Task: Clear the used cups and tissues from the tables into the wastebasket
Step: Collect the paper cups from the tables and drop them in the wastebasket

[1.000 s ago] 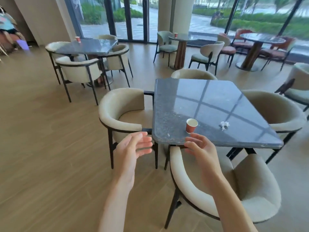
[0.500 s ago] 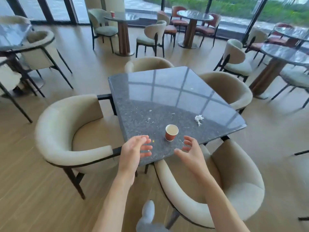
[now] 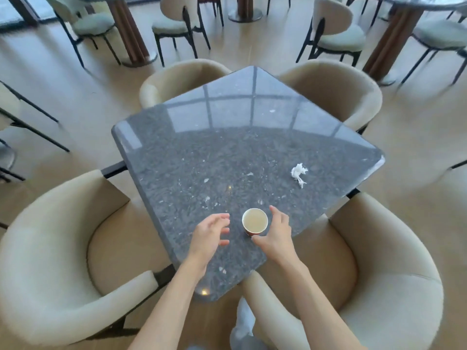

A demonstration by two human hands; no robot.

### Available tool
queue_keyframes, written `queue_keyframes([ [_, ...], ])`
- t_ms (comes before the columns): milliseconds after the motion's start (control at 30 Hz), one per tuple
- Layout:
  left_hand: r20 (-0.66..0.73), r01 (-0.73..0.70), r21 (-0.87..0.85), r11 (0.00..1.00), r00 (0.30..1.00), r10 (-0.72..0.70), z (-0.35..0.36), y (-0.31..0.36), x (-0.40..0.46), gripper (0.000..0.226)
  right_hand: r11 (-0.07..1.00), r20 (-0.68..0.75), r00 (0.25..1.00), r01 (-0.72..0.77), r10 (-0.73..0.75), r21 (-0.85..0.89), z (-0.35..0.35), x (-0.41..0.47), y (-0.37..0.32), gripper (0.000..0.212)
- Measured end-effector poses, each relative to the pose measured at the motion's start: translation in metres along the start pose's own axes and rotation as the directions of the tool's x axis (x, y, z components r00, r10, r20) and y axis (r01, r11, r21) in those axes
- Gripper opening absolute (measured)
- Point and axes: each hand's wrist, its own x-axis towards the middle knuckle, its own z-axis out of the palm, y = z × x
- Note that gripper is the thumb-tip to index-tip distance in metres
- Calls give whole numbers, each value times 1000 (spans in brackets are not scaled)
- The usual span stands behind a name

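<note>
The little paper cup stood upright on the dark stone table, near the corner closest to me. It was red outside and pale inside. I could not tell if any drink was left in it.

My right hand was just beside the cup, with my thumb low by its bottom and my fingers spread wide around its far side. I could not tell if my thumb touched it. My fingers were not closed on it. My left hand hung open on the other side, a little apart, holding nothing.

I thought the cup would be very light and thin. A hard squeeze would crush it, and a bump would tip it over. So I thought the best place to hold was around its middle, gently.

The crumpled tissue lay far off to my right on the same table. It looked soft and would need only a pinch.
</note>
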Motion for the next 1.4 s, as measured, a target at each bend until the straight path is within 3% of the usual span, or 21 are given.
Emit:
queue_keyframes([
  [233,142,147,82,986,977,-158,33,-23,56,49,991,17,999,-27,29,-128,32,40,12,99],
  [400,245,199,71,977,946,-211,45,-33,65,23,986,-58,998,-20,10,-163,40,43,18,81],
  [600,330,34,100,994,942,-65,52,3,64,22,986,-223,969,-71,104,154,-4,21,9,82],
  [700,466,-98,100,990,884,40,72,37,45,20,951,-332,934,-25,132,307,-44,-7,0,73],
  [867,693,-285,49,957,700,173,128,82,-13,21,887,-567,804,116,180,446,-107,-81,5,66],
  [1067,906,-341,-34,940,385,173,209,99,-135,23,788,-735,589,252,337,563,-181,-218,36,61],
  [1233,984,-400,-88,912,106,141,273,91,-253,25,818,-849,313,268,426,509,-227,-343,82,55],
  [1400,984,-452,-171,875,-113,134,322,57,-383,28,854,-890,135,249,436,457,-256,-466,147,60],
])
